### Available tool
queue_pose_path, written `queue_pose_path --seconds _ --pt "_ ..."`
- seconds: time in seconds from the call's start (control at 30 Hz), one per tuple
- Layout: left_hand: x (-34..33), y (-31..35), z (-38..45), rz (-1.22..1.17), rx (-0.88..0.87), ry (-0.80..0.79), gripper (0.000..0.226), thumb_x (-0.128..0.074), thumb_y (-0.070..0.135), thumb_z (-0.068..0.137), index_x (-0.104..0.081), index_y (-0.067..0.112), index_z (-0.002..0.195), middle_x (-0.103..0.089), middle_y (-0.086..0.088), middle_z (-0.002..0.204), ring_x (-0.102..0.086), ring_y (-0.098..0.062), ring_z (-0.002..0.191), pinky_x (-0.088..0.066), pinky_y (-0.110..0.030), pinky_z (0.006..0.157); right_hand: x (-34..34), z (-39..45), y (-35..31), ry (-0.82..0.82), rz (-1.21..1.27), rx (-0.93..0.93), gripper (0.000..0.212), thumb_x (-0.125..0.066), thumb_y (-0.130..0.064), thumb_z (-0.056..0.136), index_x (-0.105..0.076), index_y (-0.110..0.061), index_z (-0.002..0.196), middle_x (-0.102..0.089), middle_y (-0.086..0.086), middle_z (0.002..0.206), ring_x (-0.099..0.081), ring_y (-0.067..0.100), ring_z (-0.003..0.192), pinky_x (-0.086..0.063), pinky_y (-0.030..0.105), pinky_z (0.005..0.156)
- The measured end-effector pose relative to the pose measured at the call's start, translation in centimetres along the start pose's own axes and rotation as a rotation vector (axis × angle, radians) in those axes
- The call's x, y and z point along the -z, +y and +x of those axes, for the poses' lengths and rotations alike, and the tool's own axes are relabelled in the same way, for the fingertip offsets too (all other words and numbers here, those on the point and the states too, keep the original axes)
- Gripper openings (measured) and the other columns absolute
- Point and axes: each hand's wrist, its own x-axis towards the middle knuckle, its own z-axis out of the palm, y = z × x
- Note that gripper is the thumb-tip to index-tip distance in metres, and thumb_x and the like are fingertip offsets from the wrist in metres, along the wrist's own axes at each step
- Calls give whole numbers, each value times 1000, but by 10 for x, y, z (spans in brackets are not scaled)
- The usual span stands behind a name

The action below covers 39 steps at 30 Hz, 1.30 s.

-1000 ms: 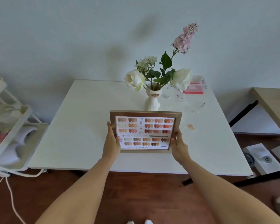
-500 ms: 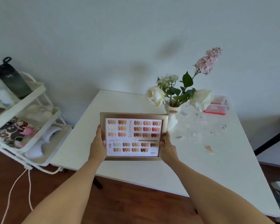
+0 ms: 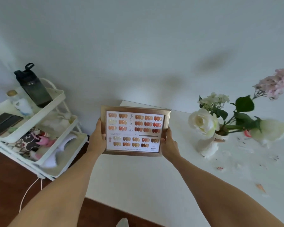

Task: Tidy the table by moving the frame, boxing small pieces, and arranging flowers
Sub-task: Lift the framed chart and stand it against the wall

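I hold a brown-edged frame with a nail colour chart upright in the air, above the left end of the white table. My left hand grips its left edge and my right hand grips its right edge. To the right stands a white vase holding white roses and a pink flower spray. Several small pieces lie scattered on the table right of the vase.
A white tiered cart stands left of the table, carrying a dark bottle, a small bottle, dark flat items and assorted objects. A cord trails on the wooden floor below it. A plain wall lies behind.
The frame has moved left with both hands, from in front of the vase to the table's left end. My view has turned left, bringing the cart fully into sight.
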Motion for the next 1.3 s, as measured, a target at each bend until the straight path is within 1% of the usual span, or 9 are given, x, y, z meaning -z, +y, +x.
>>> queue_pose_path --seconds 0.07,0.13,0.37,0.47,0.73,0.97,1.1,1.2,1.3 --pt "2 -5 36 -5 3 -23 52 -44 11 97 -20 26 141 -60 -7 118 -67 -24 101 -61 -39 76 -11 26 -12 32 5 -18 49 -32 -23 100 -13 -34 144 -61 -7 95 -61 5 68 -46 14 50" --pt "2 -8 70 4 14 -48 57 -45 9 96 -18 28 142 -61 -9 119 -68 -25 101 -61 -38 75 -20 50 -23 64 6 -59 49 -32 -25 101 -11 -34 144 -59 -9 93 -60 4 67 -45 14 49" --pt "-24 -12 188 -36 -36 -116 65 -45 8 96 -11 29 147 -59 -13 125 -63 -29 110 -57 -45 86 -28 139 -48 224 -52 -140 46 -30 -24 101 -14 -33 144 -56 -12 97 -53 -2 62 -37 7 44" --pt "-31 -9 201 -49 -52 -103 65 -43 7 96 -10 32 147 -59 -12 125 -62 -30 110 -56 -45 87 -22 150 -49 245 -62 -135 44 -30 -23 101 -16 -34 141 -56 -14 99 -54 -2 64 -39 11 48" --pt "-69 -6 263 -91 -125 -105 65 -43 4 96 -15 33 146 -61 -10 124 -64 -28 107 -58 -42 81 -22 212 -32 317 -93 -187 37 -31 -19 99 -24 -32 133 -58 -14 99 -55 0 66 -41 16 49" --pt "-98 -9 286 -91 -58 -90 61 -41 2 94 -19 21 148 -60 -16 124 -61 -33 110 -53 -43 89 -20 244 -19 321 -117 -187 39 -30 -16 99 -22 -31 135 -57 -14 95 -55 2 65 -43 17 50" --pt "-108 -9 294 -101 -31 -76 62 -42 1 94 -19 21 148 -59 -16 125 -60 -33 111 -53 -44 91 -17 259 -16 323 -130 -193 41 -28 -20 99 -19 -31 138 -59 -11 87 -56 4 66 -43 21 50" --pt "-114 -9 301 -105 -17 -75 61 -41 2 95 -18 22 148 -59 -16 125 -60 -32 112 -53 -42 90 -15 266 -15 329 -117 -196 41 -29 -19 98 -20 -29 137 -61 -6 87 -60 12 68 -46 26 51" --pt "-119 -8 309 -109 -12 -67 61 -42 2 95 -19 22 148 -59 -16 126 -59 -32 113 -53 -42 90 -16 272 -14 330 -107 -186 42 -30 -16 98 -19 -29 136 -62 -6 88 -59 10 67 -44 23 49"
